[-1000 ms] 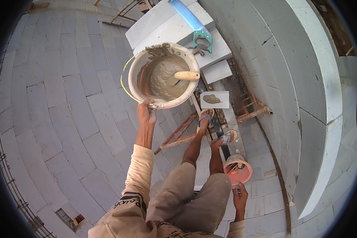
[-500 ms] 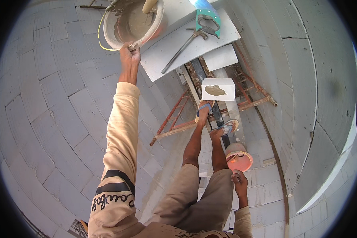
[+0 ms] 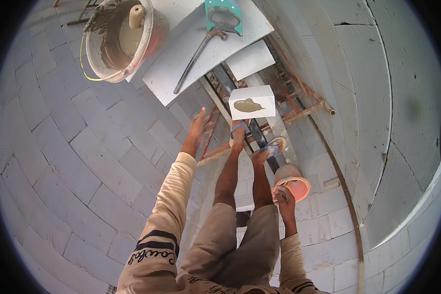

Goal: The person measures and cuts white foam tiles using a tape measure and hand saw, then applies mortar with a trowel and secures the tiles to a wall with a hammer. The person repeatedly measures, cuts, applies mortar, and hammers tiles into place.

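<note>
My left hand (image 3: 195, 130) is raised over the left side, fingers stretched out and holding nothing. It is apart from the large mortar bucket (image 3: 158, 30), which holds grey mortar (image 3: 129, 41) and a tool with a wooden handle (image 3: 137, 15). Low on the right, my right hand (image 3: 285, 200) has its fingers curled at the rim of a small pink bucket (image 3: 301, 187); what they hold, if anything, I cannot make out. A white block (image 3: 268, 96) in front of my feet carries a patch of wet mortar (image 3: 247, 105).
A claw hammer (image 3: 195, 60) and a turquoise-handled saw (image 3: 238, 23) lie on a pale slab (image 3: 167, 84). Under my sandalled feet runs a dark beam (image 3: 247, 127) beside red scaffold frames (image 3: 299, 115). Pale block walls (image 3: 68, 122) rise on both sides.
My left hand has let go of the large bucket's rim and come back toward me. My right hand has moved up to the small bucket. The view has shifted, carrying the scene leftward.
</note>
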### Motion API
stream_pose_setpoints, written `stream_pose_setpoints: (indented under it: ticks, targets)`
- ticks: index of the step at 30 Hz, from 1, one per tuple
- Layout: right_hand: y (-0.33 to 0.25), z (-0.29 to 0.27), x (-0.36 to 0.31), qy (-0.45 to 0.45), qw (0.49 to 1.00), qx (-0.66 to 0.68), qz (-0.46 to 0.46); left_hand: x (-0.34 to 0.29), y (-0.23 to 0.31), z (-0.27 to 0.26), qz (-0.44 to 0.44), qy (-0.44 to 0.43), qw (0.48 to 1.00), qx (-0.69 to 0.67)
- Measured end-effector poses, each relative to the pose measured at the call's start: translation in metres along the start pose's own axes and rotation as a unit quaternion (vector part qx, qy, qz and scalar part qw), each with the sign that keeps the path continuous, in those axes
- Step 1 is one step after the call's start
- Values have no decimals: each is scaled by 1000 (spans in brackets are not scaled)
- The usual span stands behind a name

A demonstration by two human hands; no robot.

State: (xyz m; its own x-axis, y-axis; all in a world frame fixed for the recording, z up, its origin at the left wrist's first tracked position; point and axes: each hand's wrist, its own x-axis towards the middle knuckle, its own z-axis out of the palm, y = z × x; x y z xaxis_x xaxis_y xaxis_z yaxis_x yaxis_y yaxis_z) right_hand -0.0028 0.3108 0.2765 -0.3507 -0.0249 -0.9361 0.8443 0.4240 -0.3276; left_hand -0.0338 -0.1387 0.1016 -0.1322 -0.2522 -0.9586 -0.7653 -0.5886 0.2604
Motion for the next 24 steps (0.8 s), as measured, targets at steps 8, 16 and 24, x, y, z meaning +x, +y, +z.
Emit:
stream_pose_setpoints:
  ticks: [8, 16, 24]
  targets:
    - [-101, 39, 319, 16, 994, 44, 97, 124, -31, 69, -214, -63, 968, -118]
    - [-156, 80, 385, -171, 969, 114, 136, 161, -34, 99, -143, -191, 960, -150]
    - [-123, -3, 230, -196, 937, 286, 29, -60, -24, 122, 50, -154, 986, -49]
